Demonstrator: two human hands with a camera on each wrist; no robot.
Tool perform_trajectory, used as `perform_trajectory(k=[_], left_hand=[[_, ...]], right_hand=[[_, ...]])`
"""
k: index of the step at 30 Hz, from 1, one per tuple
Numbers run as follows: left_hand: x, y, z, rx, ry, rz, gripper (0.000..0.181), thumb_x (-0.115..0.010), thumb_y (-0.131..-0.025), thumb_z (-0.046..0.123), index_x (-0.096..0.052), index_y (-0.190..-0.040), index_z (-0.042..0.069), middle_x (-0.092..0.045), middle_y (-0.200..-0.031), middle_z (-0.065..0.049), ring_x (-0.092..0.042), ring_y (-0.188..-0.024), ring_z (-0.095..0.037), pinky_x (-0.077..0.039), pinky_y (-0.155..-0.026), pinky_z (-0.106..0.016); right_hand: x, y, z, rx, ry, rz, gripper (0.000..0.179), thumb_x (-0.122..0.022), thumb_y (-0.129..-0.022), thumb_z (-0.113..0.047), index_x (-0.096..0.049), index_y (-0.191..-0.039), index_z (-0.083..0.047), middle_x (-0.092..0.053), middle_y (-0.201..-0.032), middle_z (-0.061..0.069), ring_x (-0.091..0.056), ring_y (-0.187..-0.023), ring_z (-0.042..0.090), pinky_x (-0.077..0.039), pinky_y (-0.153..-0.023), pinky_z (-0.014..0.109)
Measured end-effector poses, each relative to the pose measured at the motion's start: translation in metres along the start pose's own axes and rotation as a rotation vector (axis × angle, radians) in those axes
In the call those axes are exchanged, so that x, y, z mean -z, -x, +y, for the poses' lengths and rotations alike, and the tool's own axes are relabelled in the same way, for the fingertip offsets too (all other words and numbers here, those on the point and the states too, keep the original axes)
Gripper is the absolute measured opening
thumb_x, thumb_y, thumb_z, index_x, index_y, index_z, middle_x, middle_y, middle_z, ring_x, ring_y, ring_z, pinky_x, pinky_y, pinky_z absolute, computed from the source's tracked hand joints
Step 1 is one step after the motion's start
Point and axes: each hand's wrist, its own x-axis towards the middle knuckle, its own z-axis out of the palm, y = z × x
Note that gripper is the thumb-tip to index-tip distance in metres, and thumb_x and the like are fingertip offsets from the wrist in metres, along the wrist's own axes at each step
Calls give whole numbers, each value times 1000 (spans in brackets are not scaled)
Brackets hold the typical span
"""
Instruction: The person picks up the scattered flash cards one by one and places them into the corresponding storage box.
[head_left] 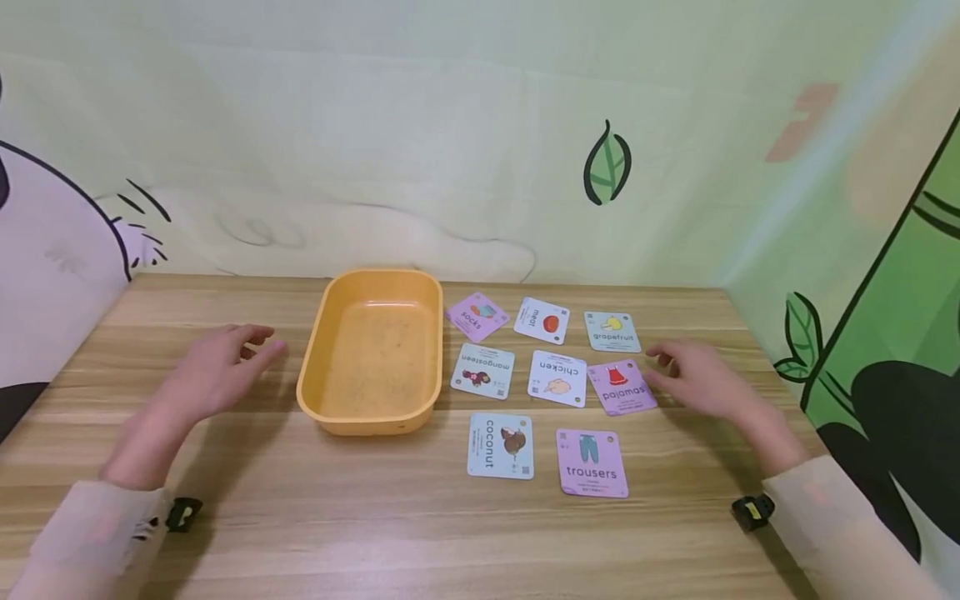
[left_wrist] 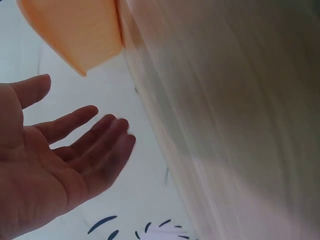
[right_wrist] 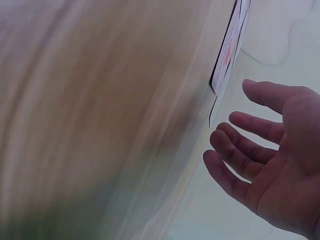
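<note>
My left hand [head_left: 217,369] hovers over the table left of an orange plastic tray [head_left: 367,420], fingers relaxed and holding nothing. The left wrist view shows its palm and spread fingers below the tray's corner [left_wrist: 97,40]. At the right, my right hand [head_left: 701,379] has loosely bent fingers with nothing in them, its thumb tip at the edge of the purple pajamas card [head_left: 633,398]. Nearby lie a grapefruit card [head_left: 612,332], a chicken card [head_left: 557,378] and a purple trousers card [head_left: 592,463].
Further cards lie right of the tray: socks [head_left: 477,317], meat [head_left: 542,320], mangosteen [head_left: 482,372] and coconut [head_left: 500,446]. The wooden table [head_left: 360,517] ends at a printed cloth backdrop [head_left: 480,150] behind and at the sides.
</note>
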Motion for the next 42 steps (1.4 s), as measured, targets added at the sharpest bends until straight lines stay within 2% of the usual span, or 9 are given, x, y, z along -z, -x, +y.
perform_trajectory(k=[3,6,12,17,21,25,33,42], left_hand=[[-2,0,7,16,88,4,61,-48,-110,40,-52,-138,-14,-62,-125,-33,-63,-108,-45,-56,-83,-53],[-4,-1,15,31,175,-14,57,-50,-110,36,-52,-139,-13,-61,-127,-32,-63,-108,-43,-58,-79,-46],[-8,-5,20,73,396,-92,60,-52,-109,33,-43,-146,-13,-54,-133,-31,-62,-109,-39,-61,-82,-41],[-11,-8,21,108,555,-144,59,-51,-110,27,-36,-149,-15,-52,-134,-32,-64,-103,-27,-60,-84,-39],[-12,-10,21,128,620,-147,57,-52,-110,22,-36,-149,-16,-51,-135,-32,-64,-97,-16,-60,-83,-35],[-14,-12,21,130,667,-138,55,-55,-108,18,-37,-147,-16,-51,-132,-29,-65,-94,-11,-60,-82,-32],[-15,-13,19,125,745,-126,50,-59,-104,7,-41,-145,-17,-55,-119,-22,-67,-90,-10,-60,-79,-30],[-20,-16,16,138,786,-136,54,-62,-102,4,-39,-146,-17,-56,-113,-13,-64,-88,-7,-59,-76,-27]], right_hand=[[-2,-4,-1,8,-2,-15,39,-73,-95,-17,-64,-122,10,-67,-100,15,-63,-87,26,-56,-76,45],[-4,-9,-3,-3,-10,-38,40,-74,-94,-17,-64,-123,10,-67,-100,14,-62,-88,26,-55,-76,44],[-7,-14,-4,-24,-48,-74,43,-75,-93,-17,-63,-125,10,-67,-104,15,-64,-92,28,-55,-78,45],[-10,-17,-2,-30,-48,-94,44,-76,-93,-17,-63,-126,8,-67,-105,15,-64,-93,28,-56,-81,46],[-12,-19,-3,-31,-33,-105,47,-78,-91,-17,-63,-128,8,-68,-106,15,-64,-93,28,-56,-82,46],[-13,-19,-4,-23,-31,-108,49,-79,-90,-15,-62,-129,8,-68,-106,16,-64,-90,26,-56,-80,44],[-14,-20,-3,-36,-32,-109,46,-79,-89,-15,-64,-127,7,-67,-105,14,-62,-88,24,-55,-77,40],[-14,-22,2,-32,-116,-82,39,-83,-85,-13,-62,-113,6,-62,-96,12,-57,-84,25,-50,-74,38]])
